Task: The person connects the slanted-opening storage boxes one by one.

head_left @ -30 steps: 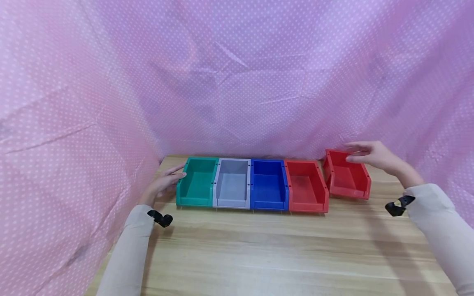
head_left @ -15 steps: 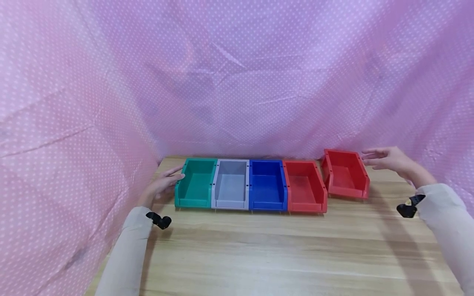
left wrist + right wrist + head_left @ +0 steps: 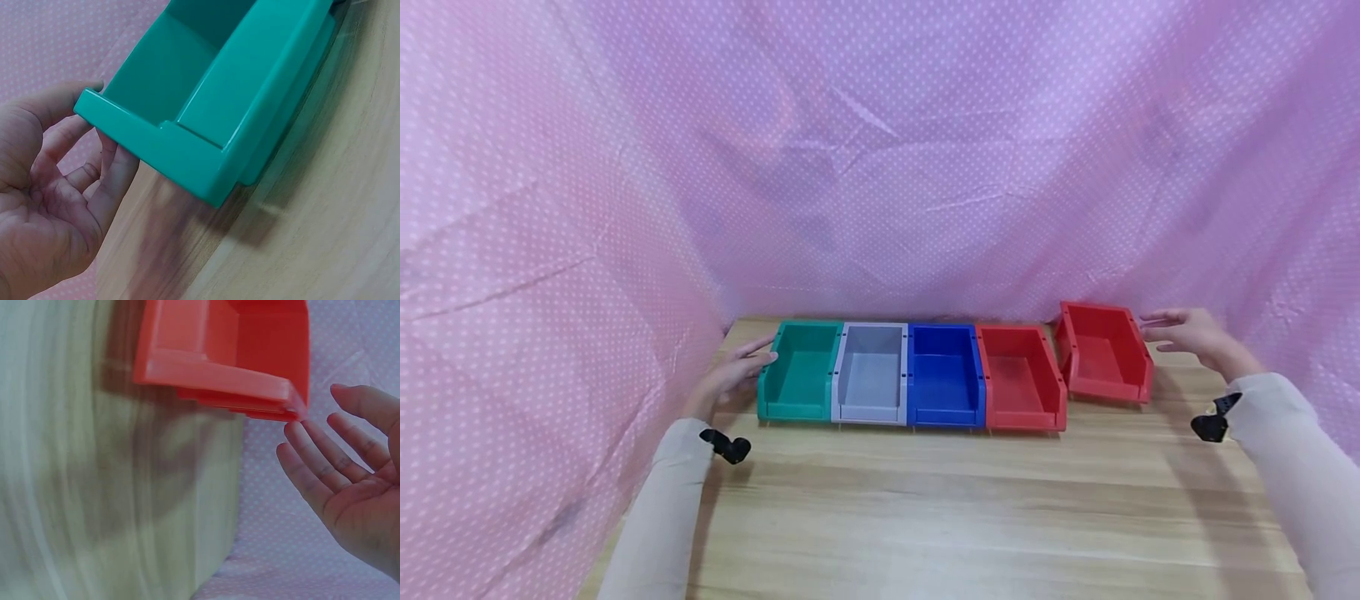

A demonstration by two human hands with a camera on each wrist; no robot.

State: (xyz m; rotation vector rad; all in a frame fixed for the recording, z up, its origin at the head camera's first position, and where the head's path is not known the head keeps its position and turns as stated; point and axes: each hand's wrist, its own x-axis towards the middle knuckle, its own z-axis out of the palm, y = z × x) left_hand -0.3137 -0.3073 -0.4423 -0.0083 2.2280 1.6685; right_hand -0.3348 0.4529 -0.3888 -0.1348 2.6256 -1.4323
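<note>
The left wrist view cuts off the green bin (image 3: 212, 94) at its top edge. In the right wrist view the table (image 3: 94, 506) is motion-blurred, and the red bin (image 3: 237, 356) runs past the top edge.

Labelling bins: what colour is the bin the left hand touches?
Green, teal-toned: the green bin against the left hand. The left wrist view shows it best.

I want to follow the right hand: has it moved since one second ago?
Yes. The right hand went rightward, from above the separate red bin to beside its right wall, fingers straight.
</note>
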